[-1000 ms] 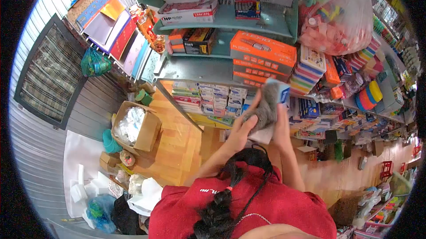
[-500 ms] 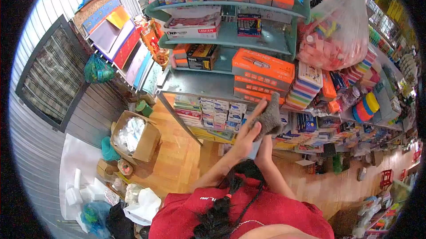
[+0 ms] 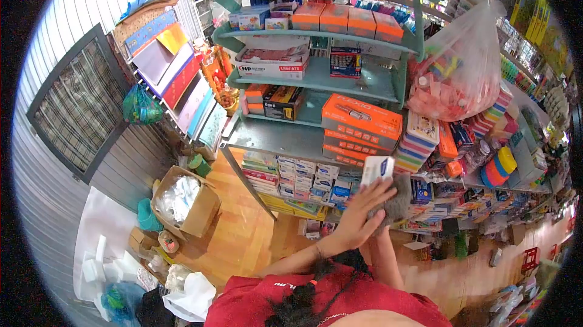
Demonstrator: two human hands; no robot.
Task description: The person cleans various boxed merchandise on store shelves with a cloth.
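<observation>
My left hand [image 3: 358, 216] is closed on a grey cloth [image 3: 399, 200], which shows between its fingers and thumb and hangs to the right. A small white box [image 3: 378, 168] with a blue mark juts out beyond the left fingertips, tilted upward. Below the cloth, my right hand [image 3: 378, 240] shows only near the wrist. Its fingers are hidden, but it appears to hold the box from underneath. Just past the box, orange battery boxes [image 3: 362, 121] are stacked on the shelf edge.
A green metal shelf unit [image 3: 291, 135] with several boxes stands in front. At right hangs a clear plastic bag [image 3: 452, 87] of pink items. Small packs [image 3: 306, 175] fill the lower shelf. An open carton [image 3: 200, 214] sits on the wooden floor [image 3: 243, 230] at left.
Both hands have moved right with the cloth. The cloth has gone lower and to the right of the left hand, and the white box now sticks up beyond the fingers.
</observation>
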